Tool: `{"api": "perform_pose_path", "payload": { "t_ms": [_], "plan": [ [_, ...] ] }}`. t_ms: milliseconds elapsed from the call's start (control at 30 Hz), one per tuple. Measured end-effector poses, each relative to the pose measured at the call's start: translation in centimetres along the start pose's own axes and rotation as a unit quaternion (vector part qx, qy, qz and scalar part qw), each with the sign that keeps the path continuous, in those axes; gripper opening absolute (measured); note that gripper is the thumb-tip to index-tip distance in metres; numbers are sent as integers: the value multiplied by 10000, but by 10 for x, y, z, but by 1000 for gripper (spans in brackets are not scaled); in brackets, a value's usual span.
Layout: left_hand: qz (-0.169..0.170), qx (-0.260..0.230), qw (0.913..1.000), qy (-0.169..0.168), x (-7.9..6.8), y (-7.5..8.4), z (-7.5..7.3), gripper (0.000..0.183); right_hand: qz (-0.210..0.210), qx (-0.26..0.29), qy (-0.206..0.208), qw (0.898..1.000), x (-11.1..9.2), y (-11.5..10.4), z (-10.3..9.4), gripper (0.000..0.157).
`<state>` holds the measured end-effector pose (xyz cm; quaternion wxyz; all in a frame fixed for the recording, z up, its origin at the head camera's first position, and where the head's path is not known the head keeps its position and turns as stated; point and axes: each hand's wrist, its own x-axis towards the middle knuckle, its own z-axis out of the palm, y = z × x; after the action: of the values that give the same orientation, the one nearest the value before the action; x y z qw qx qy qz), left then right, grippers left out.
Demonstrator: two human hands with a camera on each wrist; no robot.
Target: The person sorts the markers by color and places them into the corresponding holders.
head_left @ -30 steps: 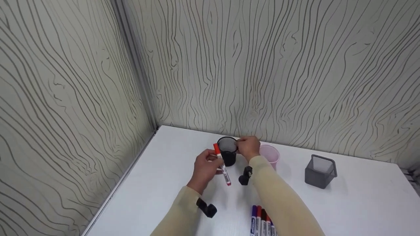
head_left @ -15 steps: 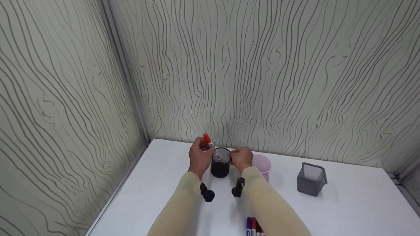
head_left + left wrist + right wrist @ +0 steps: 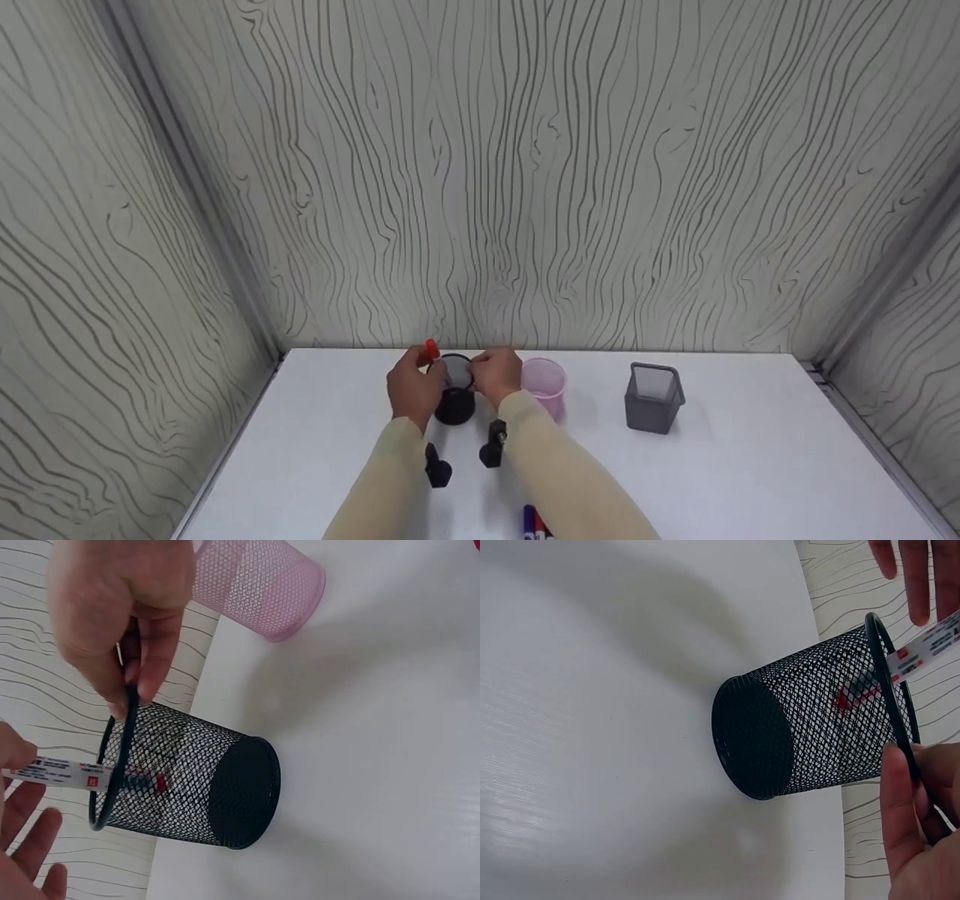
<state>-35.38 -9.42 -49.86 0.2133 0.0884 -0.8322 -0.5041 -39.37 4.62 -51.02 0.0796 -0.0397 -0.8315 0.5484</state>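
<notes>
The red-capped marker (image 3: 433, 349) is pinched by the left hand (image 3: 415, 386), with the other fingers spread. Its long axis is leaned, cap toward the left hand and lower end through the rim of the black mesh pen cup (image 3: 187, 780), inside but above the base. The opposite side of this rim is pinched by the right hand (image 3: 497, 375). Farther to the right, the pink mesh cup (image 3: 553, 405) is seen standing on the worktop (image 3: 757, 450).
</notes>
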Motion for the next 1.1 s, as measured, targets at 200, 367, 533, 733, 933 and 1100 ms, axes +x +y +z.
{"api": "perform_pose_path", "payload": {
  "t_ms": [200,367,533,733,933,1100],
  "plan": [
    [-33,699,9975,114,-3,-7,4,18,-9,88,-96,9999,-4,-1,0,8],
    [-132,889,9959,126,-3,-13,8,18,97,35,-111,9999,-4,-1,1,9],
    [-220,1073,9939,158,-2,-16,10,25,121,-4,-120,9999,-2,-1,1,8],
    [-200,1214,9923,168,-4,-19,9,33,110,-74,-58,9999,-4,-3,2,8],
    [-246,1149,9929,180,-7,-21,7,36,96,-52,-159,9998,-7,-4,2,9],
    [-277,948,9950,124,-7,-23,7,36,60,-115,-95,9999,-7,-4,-1,9]
  ]
}}
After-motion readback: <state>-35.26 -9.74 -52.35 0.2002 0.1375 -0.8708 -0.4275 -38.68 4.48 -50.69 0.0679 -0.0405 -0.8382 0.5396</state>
